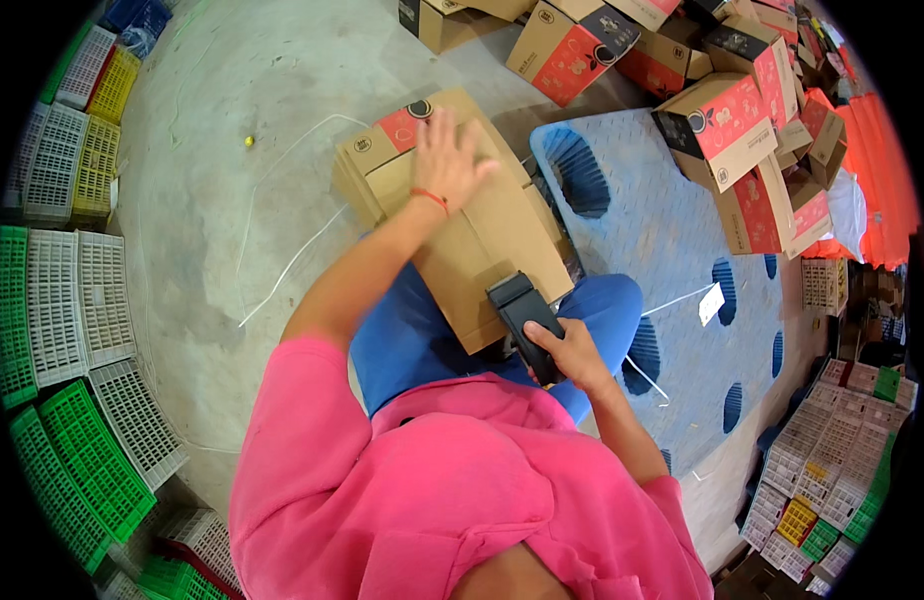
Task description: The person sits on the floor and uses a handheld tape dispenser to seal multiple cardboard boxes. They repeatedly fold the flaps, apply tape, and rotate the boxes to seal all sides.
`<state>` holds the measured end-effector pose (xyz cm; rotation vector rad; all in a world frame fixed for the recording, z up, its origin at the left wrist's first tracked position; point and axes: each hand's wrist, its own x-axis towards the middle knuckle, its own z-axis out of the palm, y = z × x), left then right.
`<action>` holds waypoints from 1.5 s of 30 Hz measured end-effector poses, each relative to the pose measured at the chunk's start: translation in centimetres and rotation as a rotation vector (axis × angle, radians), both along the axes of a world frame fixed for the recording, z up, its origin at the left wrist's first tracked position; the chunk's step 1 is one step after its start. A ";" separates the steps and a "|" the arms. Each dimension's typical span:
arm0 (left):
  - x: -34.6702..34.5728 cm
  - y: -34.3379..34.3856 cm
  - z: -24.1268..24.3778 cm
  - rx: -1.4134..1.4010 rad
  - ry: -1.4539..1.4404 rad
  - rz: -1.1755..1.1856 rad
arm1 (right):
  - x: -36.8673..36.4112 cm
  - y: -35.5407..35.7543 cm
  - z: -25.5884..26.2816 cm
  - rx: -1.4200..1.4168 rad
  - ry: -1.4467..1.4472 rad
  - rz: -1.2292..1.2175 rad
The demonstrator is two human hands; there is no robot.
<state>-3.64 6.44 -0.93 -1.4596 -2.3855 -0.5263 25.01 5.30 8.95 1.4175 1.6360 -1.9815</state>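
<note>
A brown cardboard carton (469,247) with a red and black printed end sits between my bent knees, its long flaps folded down and meeting at a seam. My left hand (447,161) is spread over the far part of its top, fingers apart and slightly blurred; whether the palm presses on the board, I cannot tell. In my right hand (567,352) is a black hand-held tool (525,311) with a wide, flat head. That head lies over the near end of the seam. What the tool is exactly, the picture does not settle.
To my right lies a blue plastic pallet (679,217). Printed cartons (732,127) are heaped on and behind it. White strapping (297,262) trails over the concrete floor (206,150). Plastic crates (79,300) line the left side; more crates (822,472) are stacked at the right.
</note>
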 end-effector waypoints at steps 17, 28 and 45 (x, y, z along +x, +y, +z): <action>8.9 -1.3 0.7 -0.138 -0.223 -0.342 | 8.1 -2.4 -2.7 0.253 -0.406 0.150; 8.2 -1.6 0.8 -0.151 -0.183 -0.350 | 1.8 -1.4 -10.4 0.172 -0.247 0.123; 1.3 3.1 16.5 0.251 -0.443 -0.354 | 0.1 1.5 -12.4 -0.050 0.144 -0.225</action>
